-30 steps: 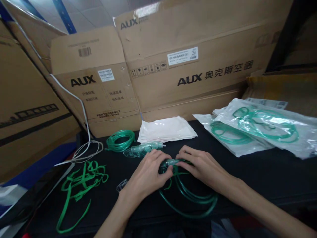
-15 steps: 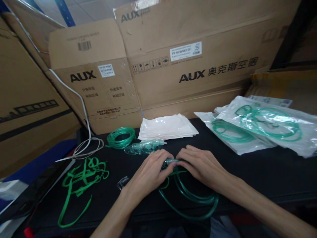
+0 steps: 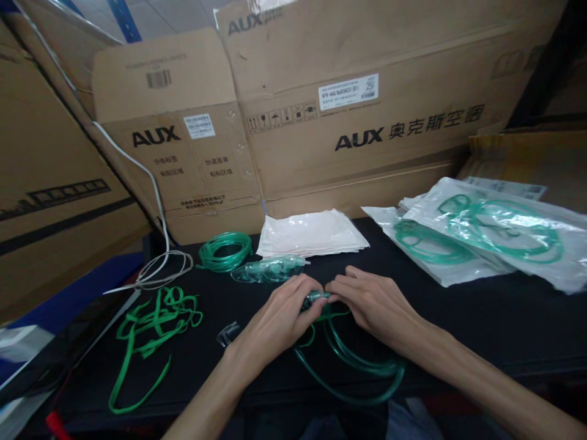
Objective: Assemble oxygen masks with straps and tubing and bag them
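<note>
Tubing, green and looped, lies on the black table at its near edge, right under the two hands. Its clear connector sits between them, just off the table top.

Cardboard boxes marked AUX stand along the back of the table. At the right, clear bags with green tubing inside lie overlapping. A stack of white pouches rests at the back centre, against the boxes. Green straps lie tangled at the left. A white cable loops down behind them.

The left hand and the right hand meet fingertip to fingertip, and both pinch the connector, fingers closed on it.

A green coil lies left of the pouches. Clear masks lie just beyond the left hand. A small clip lies beside the left wrist.
</note>
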The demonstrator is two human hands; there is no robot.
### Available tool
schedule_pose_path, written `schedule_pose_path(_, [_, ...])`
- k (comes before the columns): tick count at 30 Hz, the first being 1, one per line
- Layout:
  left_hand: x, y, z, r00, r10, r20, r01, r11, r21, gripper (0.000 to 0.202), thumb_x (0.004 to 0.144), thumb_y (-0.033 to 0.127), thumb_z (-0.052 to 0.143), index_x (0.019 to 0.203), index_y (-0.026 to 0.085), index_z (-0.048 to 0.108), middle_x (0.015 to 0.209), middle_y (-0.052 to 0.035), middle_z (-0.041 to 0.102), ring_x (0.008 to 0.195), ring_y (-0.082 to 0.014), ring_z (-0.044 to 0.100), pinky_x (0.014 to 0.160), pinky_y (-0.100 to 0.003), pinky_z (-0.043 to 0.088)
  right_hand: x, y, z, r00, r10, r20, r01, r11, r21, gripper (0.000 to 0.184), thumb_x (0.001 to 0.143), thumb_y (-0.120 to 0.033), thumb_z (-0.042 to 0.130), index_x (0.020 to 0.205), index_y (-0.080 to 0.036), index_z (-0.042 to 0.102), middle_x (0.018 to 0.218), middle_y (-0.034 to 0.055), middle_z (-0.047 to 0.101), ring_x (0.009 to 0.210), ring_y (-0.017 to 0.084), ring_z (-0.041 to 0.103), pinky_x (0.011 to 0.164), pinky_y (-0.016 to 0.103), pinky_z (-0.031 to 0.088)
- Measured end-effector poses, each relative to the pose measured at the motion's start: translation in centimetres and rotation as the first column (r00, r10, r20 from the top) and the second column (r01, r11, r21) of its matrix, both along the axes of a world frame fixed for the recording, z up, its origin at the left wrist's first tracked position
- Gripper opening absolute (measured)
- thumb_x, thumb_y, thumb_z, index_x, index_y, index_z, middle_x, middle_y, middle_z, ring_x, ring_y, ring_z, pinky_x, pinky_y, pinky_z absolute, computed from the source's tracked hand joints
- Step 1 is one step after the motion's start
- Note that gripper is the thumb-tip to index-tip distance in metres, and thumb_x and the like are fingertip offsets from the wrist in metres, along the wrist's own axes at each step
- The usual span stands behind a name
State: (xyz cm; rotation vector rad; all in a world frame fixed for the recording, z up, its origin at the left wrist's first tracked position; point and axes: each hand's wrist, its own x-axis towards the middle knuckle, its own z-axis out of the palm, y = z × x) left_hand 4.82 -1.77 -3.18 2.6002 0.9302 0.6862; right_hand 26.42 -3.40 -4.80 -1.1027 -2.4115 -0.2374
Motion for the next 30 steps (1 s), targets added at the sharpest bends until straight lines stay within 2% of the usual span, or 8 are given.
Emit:
schedule_pose_path(5, [-0.17, -0.17, 0.13, 0.999, 0.003, -0.04, -0.001, 0.999, 0.054, 0.008, 0.103, 0.026, 0.052, 0.105, 0.021, 0.057, 0.11, -0.0039, 0.065, 0.103, -0.0199, 0.059, 0.096, -0.033, 0.048, -0.05, 0.14, -0.09, 0.999, -0.034, 0.012, 0.035, 0.998, -0.043, 0.024, 0.093, -0.003, 0.049, 0.086, -0.02, 0.064, 0.078, 0.0021, 0.068, 0.074, 0.02, 0.052, 0.062, 0.031, 0.034])
schedule_pose_path(10, [-0.26, -0.16, 0.1, 0.999, 0.027, -0.038, -0.026, 0.999, 0.036, 0.013, 0.105, 0.029, 0.048, 0.108, 0.021, 0.058, 0.11, -0.0038, 0.065, 0.103, -0.0199, 0.059, 0.096, -0.033, 0.048, -0.15, 0.17, -0.03, 0.999, -0.027, -0.028, 0.026, 0.998, -0.05, 0.025, 0.103, -0.016, 0.045, 0.084, -0.019, 0.061, 0.077, 0.0035, 0.064, 0.075, 0.02, 0.054, 0.063, 0.031, 0.036])
schedule_pose_path(14, [-0.24, -0.15, 0.04, 0.999, 0.036, -0.018, -0.036, 0.999, 0.005, 0.013, 0.105, 0.029, 0.047, 0.107, 0.021, 0.058, 0.107, -0.0038, 0.065, 0.103, -0.0192, 0.062, 0.094, -0.032, 0.049, -0.21, 0.11, 0.2, 0.998, 0.0, -0.068, -0.004, 0.998, -0.066, 0.021, 0.104, -0.022, 0.048, 0.087, -0.019, 0.059, 0.079, 0.0035, 0.063, 0.076, 0.02, 0.054, 0.064, 0.03, 0.038])
schedule_pose_path(21, [-0.14, -0.24, 0.22, 0.998, 0.042, -0.038, -0.04, 0.997, 0.066, 0.009, 0.104, 0.027, 0.05, 0.107, 0.021, 0.057, 0.11, -0.0044, 0.065, 0.105, -0.0211, 0.06, 0.098, -0.035, 0.048, -0.27, 0.2, 0.21, 0.998, -0.019, -0.054, 0.016, 0.999, -0.045, 0.018, 0.102, -0.018, 0.051, 0.085, -0.019, 0.057, 0.077, 0.0025, 0.06, 0.075, 0.019, 0.053, 0.062, 0.029, 0.036])
schedule_pose_path(27, [-0.22, -0.23, 0.25, 0.996, 0.064, -0.059, -0.058, 0.992, 0.108, 0.01, 0.103, 0.028, 0.051, 0.109, 0.021, 0.056, 0.113, -0.0046, 0.065, 0.106, -0.0222, 0.059, 0.1, -0.039, 0.047, -0.17, 0.39, -0.37, 0.998, -0.057, -0.003, 0.056, 0.998, -0.041, 0.02, 0.095, -0.003, 0.051, 0.086, -0.019, 0.061, 0.077, 0.0026, 0.063, 0.076, 0.021, 0.053, 0.063, 0.031, 0.034])
schedule_pose_path(30, [-0.22, -0.18, 0.23, 0.995, 0.075, -0.059, -0.067, 0.99, 0.12, 0.012, 0.104, 0.028, 0.051, 0.11, 0.02, 0.057, 0.113, -0.005, 0.065, 0.107, -0.0227, 0.06, 0.099, -0.04, 0.047, -0.28, 0.43, -0.44, 0.998, -0.058, -0.018, 0.057, 0.998, -0.038, 0.019, 0.095, -0.005, 0.053, 0.087, -0.019, 0.062, 0.077, 0.0025, 0.063, 0.076, 0.021, 0.053, 0.063, 0.032, 0.034])
